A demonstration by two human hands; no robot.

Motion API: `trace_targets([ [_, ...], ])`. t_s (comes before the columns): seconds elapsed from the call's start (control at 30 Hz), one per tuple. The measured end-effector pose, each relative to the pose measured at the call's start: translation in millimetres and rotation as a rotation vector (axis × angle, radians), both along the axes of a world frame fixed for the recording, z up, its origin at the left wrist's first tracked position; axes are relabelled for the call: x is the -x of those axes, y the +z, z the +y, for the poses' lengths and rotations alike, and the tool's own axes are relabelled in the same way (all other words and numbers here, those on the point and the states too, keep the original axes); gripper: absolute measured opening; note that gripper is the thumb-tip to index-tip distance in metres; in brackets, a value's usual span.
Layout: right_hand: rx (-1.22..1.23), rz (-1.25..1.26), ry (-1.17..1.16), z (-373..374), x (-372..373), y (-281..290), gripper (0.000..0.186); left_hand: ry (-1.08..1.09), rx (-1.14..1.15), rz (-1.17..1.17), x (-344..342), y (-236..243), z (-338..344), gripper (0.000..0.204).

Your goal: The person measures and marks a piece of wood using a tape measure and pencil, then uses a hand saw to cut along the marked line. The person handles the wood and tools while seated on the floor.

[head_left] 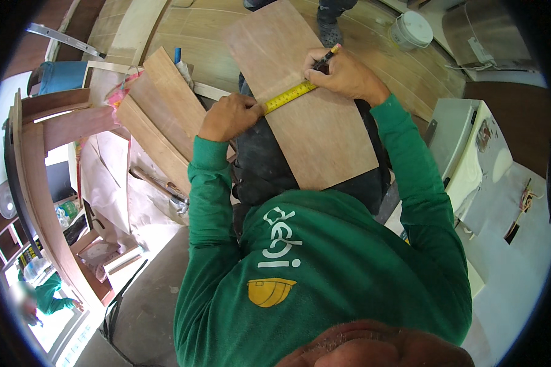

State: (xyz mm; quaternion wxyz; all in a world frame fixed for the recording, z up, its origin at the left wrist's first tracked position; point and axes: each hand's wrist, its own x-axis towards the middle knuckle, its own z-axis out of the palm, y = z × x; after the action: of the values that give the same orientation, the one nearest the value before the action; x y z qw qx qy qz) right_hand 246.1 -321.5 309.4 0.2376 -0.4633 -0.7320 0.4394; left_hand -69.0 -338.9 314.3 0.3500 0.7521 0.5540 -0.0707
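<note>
A thin sheet of plywood (318,137) lies slanted across my lap, over dark trousers. Across its width stretches a yellow tape measure blade (289,98). My left hand (231,116) pinches the blade's end at the sheet's left edge. At the right edge my right hand (343,76) is closed around a dark pencil (326,58) with a pinkish end pointing up, and its fingers also meet the other end of the blade. Whether the tape's case sits inside that hand is hidden.
Several wooden boards (165,92) lie to my left, beside a hammer-like tool (159,183). A white bucket (412,29) stands far right, and a white cabinet (465,134) nearer. Another person's shoe (329,33) shows beyond the sheet. A wooden frame (37,159) rises far left.
</note>
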Motion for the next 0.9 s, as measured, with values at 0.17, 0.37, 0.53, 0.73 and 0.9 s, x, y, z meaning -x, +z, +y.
trace_targets([
  [0.17,-0.006,0.05,-0.037,-3,0,-9,0.02,0.004,0.037,-0.018,-3,0,4,0.044],
  [0.37,-0.02,-0.019,-0.044,-5,2,0,0.019,0.044,0.117,-0.034,-2,3,6,0.048],
  [0.53,-0.026,0.024,-0.04,-3,2,-13,0.02,0.001,0.029,-0.034,0,0,2,0.055],
  [0.73,-0.031,-0.026,-0.027,-2,4,-11,0.018,0.095,0.106,-0.016,-6,13,1,0.046],
  [0.9,-0.046,-0.044,-0.011,-7,10,-4,0.02,0.037,0.058,-0.013,-3,4,3,0.044],
])
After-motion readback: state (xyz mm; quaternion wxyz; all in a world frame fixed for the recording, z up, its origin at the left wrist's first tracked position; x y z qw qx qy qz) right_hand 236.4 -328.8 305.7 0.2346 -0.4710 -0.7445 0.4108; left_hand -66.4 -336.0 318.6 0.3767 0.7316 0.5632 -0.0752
